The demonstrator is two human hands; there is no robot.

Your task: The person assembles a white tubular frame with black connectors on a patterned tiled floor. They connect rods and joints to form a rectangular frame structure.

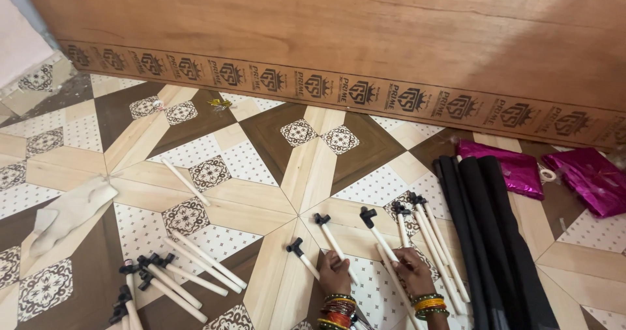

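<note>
Both my hands, with coloured bangles on the wrists, are low on a patterned floor among thin white sticks with black end caps. My left hand [334,272] is closed over one capped stick [332,239], and a second capped stick [301,254] lies just to its left. My right hand [413,269] grips another capped stick [378,233], with a plain stick running under its palm. More capped sticks [427,235] lie in a row right beside my right hand.
A pile of capped sticks [176,278] lies at lower left, with a lone plain stick [186,181] above it. Black rolls [486,239] and magenta foil packs [505,167] are on the right. A white cloth [68,212] lies at left. A wooden board [326,36] stands along the back.
</note>
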